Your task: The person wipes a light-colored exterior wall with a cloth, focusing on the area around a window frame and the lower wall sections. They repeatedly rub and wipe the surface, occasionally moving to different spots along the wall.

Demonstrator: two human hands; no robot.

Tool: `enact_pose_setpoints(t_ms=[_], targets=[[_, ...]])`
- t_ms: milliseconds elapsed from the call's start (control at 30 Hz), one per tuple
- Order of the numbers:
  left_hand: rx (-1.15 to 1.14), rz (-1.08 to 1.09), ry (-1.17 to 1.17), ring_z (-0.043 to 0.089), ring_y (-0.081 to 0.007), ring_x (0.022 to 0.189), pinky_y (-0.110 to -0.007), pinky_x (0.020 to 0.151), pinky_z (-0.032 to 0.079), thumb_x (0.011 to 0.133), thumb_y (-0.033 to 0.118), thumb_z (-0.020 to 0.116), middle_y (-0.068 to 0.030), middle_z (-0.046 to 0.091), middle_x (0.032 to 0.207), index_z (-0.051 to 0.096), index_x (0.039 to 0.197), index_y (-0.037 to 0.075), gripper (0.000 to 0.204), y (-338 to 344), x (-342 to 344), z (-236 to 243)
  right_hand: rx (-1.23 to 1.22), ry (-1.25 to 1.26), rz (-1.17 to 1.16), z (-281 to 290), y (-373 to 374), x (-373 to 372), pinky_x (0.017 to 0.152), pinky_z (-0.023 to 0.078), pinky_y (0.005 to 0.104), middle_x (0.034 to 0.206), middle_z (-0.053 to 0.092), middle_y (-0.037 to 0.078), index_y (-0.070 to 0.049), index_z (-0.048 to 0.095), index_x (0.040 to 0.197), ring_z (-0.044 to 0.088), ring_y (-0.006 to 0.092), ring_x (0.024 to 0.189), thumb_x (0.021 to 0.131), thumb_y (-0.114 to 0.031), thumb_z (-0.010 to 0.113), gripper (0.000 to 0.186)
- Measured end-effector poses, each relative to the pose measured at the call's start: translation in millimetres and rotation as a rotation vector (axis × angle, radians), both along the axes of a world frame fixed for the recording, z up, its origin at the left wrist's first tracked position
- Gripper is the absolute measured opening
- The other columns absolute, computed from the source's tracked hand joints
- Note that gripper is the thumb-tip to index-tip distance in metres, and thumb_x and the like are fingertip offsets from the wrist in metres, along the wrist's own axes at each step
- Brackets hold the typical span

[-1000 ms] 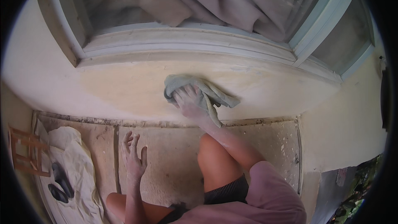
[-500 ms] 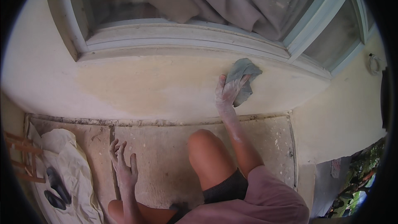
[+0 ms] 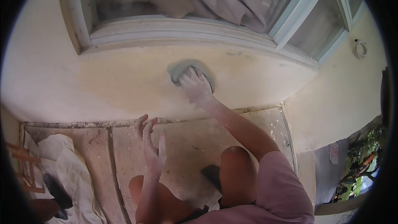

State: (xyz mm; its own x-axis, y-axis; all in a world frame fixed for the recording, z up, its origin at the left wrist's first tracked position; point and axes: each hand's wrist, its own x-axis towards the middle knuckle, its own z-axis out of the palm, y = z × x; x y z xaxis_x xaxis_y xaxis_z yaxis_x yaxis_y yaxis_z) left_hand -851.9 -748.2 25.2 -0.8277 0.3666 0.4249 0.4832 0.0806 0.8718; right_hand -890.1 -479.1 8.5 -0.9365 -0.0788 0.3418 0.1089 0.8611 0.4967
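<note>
My right hand [image 3: 195, 84] grips a grey-green cloth [image 3: 183, 64], pressed on the pale wall [image 3: 128, 79] under the window. The wall has a yellowish patch around it. Pale dust coats both hands and forearms. My left hand [image 3: 151, 139] is raised lower down, near the wall's base, fingers apart and slightly curled, holding nothing.
Above is a window frame [image 3: 182, 29]. A coiled cable [image 3: 357, 49] hangs at right. At lower left are a crumpled sheet [image 3: 70, 161], a wooden frame [image 3: 20, 155] and a dark slipper [image 3: 58, 193] with a bare lower leg beside it. My knees rest over the concrete ledge [image 3: 137, 141].
My right hand and cloth went right, then back left and higher than at first. My left hand rose and moved right. A lower leg now shows by the slippers at lower left.
</note>
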Motion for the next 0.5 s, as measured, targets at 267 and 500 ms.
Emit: enact_pose_setpoints(t_ms=[267, 500], targets=[[0.037, -0.053, 0.1, 0.047, -0.0314, 0.113, -0.044, 0.097, 0.041, 0.086, 0.008, 0.06, -0.0165, 0.039, 0.135, 0.055, 0.123, 0.001, 0.037, 80.9, 16.2, 6.9, 0.121, 0.102, 0.004, 24.4, 66.0, 52.0, 0.106, 0.036, 0.0438, 0.134, 0.051, 0.001, -0.014, 0.059, 0.125, 0.038, 0.025, 0.134, 0.086, -0.025, 0.057, 0.041], [-0.164, 0.105, 0.233, 0.048, -0.0316, 0.113, -0.044, 0.097, 0.042, 0.085, 0.008, 0.061, -0.017, 0.04, 0.134, 0.056, 0.121, 0.001, 0.036, 121.8, 28.4, -2.2, -0.225, 0.537, -0.666, 17.3, 192.4, 145.7, 0.113, 0.026, 0.0513, 0.134, 0.047, 0.023, 0.008, 0.059, 0.117, 0.032, 0.0424, 0.135, 0.097, -0.04, 0.048, 0.054]])
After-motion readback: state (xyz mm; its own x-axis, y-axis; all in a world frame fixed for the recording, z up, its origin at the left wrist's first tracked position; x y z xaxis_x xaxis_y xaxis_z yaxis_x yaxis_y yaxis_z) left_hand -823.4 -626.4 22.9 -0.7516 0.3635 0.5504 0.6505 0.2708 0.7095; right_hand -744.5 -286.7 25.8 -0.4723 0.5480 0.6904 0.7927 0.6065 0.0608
